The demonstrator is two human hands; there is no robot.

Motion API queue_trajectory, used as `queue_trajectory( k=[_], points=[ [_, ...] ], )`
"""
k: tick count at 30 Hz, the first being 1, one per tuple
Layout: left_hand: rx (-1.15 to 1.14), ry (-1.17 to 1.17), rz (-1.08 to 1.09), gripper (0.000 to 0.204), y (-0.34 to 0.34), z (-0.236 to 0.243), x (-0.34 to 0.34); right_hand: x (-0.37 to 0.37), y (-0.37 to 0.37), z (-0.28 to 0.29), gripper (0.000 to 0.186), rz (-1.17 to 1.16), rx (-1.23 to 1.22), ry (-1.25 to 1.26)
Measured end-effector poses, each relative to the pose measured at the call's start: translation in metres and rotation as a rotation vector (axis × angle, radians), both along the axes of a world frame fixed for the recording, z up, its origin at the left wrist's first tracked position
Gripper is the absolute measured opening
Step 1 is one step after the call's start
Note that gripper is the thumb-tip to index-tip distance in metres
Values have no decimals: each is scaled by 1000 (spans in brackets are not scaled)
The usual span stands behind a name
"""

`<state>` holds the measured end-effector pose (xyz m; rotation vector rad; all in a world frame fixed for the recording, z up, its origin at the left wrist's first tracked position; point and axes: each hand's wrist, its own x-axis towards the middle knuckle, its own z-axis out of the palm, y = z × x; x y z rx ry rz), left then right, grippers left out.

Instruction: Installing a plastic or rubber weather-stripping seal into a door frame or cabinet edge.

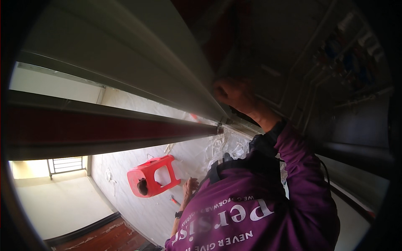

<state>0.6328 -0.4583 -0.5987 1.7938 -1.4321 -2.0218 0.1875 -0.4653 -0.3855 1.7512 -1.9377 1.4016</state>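
Note:
My right hand is raised into a dark recess, its fingers curled beside the edge of a long grey panel. The shade hides what they hold, if anything. Lower down, my left hand hangs beside my body, fingers loosely apart and nothing visible in them. Closest to it is a red plastic stool with a dark brown patch or object on its seat. Purple sleeves cover my arms, and a dark band circles the left wrist.
A dark red beam with grey edges crosses the left side. Crumpled clear plastic sheeting lies on the pale tiled floor. Blue and pale parts show dimly in the recess. A worn brown wooden surface is at lower left.

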Motion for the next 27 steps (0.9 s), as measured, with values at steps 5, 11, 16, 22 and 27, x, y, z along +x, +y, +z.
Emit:
queue_trajectory(
  k=[5,11,16,22,27],
  points=[
    [-10,39,50,55,-1,2,-5,1,4,0,16,18,-49,-186],
    [-10,36,28,54,1,-2,1,6,3,-2,20,-23,-65,-69],
    [0,4,48,53,3,-2,1,5,-1,1,14,-35,-133,25],
    [18,21,31,54,0,1,-4,3,-1,5,13,-23,-31,12],
    [15,46,55,55,0,-4,-3,1,1,-4,15,-17,-72,-115]
  ],
)
